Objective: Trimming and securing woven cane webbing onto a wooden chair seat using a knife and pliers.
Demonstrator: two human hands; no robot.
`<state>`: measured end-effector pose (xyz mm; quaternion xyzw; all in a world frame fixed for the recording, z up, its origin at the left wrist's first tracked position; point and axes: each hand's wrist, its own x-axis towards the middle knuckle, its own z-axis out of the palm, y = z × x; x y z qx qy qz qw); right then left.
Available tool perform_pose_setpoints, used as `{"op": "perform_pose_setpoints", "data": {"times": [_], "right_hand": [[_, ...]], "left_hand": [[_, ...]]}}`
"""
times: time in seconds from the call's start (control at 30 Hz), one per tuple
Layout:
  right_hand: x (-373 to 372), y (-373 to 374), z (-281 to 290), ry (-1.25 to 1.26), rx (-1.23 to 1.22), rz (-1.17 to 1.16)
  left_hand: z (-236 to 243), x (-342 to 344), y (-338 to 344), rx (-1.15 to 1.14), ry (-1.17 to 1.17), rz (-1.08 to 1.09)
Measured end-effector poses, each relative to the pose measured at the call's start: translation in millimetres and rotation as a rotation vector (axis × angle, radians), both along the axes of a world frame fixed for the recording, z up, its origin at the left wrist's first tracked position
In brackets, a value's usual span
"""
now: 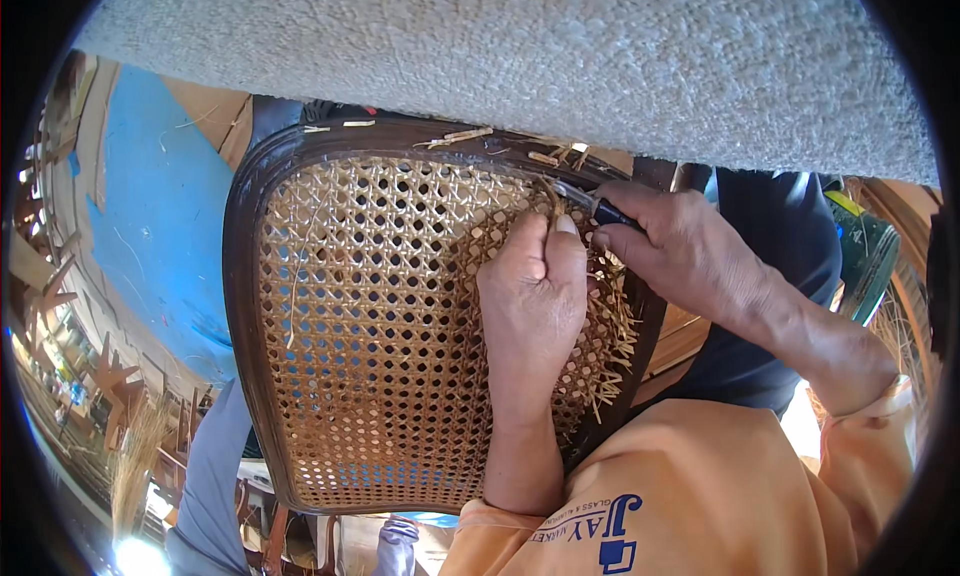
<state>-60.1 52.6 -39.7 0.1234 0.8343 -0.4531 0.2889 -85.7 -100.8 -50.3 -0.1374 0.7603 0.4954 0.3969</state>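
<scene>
A woven cane panel (350, 266) fills a dark wooden frame (240, 276) with rounded corners. My right hand (680, 241) is closed round the dark handle of a hand tool (612, 214). Its slim metal shaft reaches to the inner edge of the frame's far rail, at the cane's border; the exact tip shape is too small to tell. Right beside that tip, my left hand (535, 276) pinches a cane strand (556, 204) between thumb and fingers and rests over the weave. Loose cane ends (615, 351) stick up along the panel's right side, partly hidden by my left hand.
Short cane scraps (460, 136) lie on the frame's far rail. A light grey textured surface (520, 46) spans the top of the view. At the left are a blue sheet (160, 216) and a bundle of thin strands (140, 466). Something dark green (870, 266) stands at the right.
</scene>
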Motion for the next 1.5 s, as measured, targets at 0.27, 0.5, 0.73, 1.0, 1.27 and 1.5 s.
{"op": "perform_pose_setpoints", "data": {"times": [0.27,0.5,0.73,1.0,1.27,1.5], "right_hand": [[2,6,-1,-0.046,-0.018,-0.02],[4,14,1,-0.055,-0.134,-0.023],[1,9,6,-0.074,-0.091,-0.07],[2,5,8,0.064,0.085,0.031],[-2,-14,26,-0.045,0.25,0.19],[3,-23,36,-0.093,0.259,0.194]], "left_hand": [[2,-1,2,0.041,-0.001,0.023],[10,-3,4,0.12,-0.071,0.156],[15,-8,2,0.078,-0.126,0.096],[29,-23,-11,-0.021,-0.205,0.039],[28,-51,-7,-0.131,-0.038,0.179],[4,-65,12,-0.478,-0.02,-0.369]]}}
